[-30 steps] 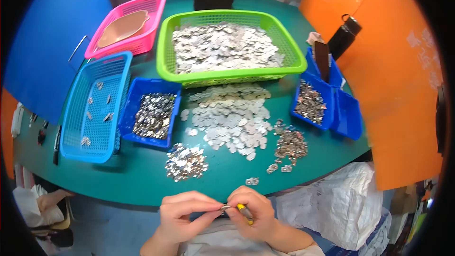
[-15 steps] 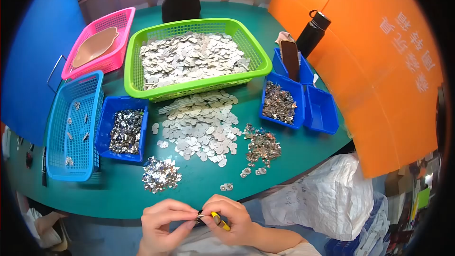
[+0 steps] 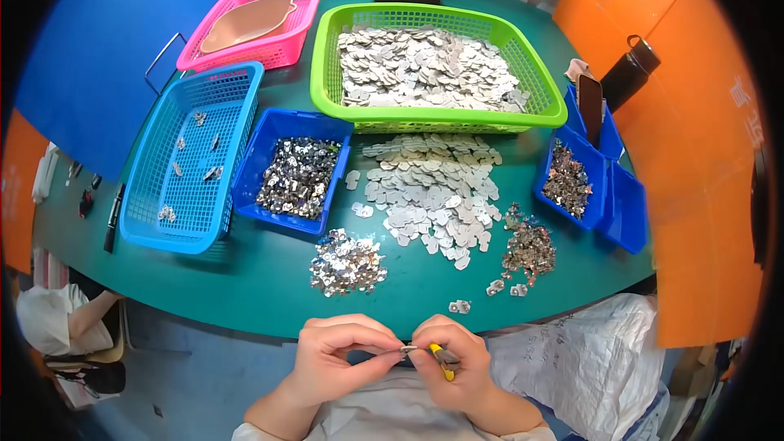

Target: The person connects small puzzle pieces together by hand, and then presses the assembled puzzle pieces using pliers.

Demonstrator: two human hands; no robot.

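Note:
My left hand (image 3: 347, 358) is closed, its thumb and forefinger pinching a small metal piece (image 3: 406, 349) in front of my body. My right hand (image 3: 454, 363) meets it at the piece's other side, fingers curled round a small yellow tool (image 3: 443, 362) with a grey metal part; its exact kind is hidden. Just beyond the hands, a pair of joined metal plates (image 3: 460, 307) lies near the table edge. Past them are a heap of small shiny metal parts (image 3: 347, 263), a spread of flat silvery plates (image 3: 437, 200) and a pile of brownish metal parts (image 3: 528, 249).
A green basket (image 3: 441, 125) full of flat plates stands at the back. To the left are a blue bin (image 3: 317, 224) of small parts, a light-blue basket (image 3: 167, 241) and a pink basket (image 3: 286, 55). Blue bins (image 3: 627, 211), a phone (image 3: 589, 102) and a black bottle (image 3: 629, 73) stand right.
My view has swung left, so the table's contents appear farther right and higher. Both hands keep their grip at the metal piece, with little visible change in the fingers.

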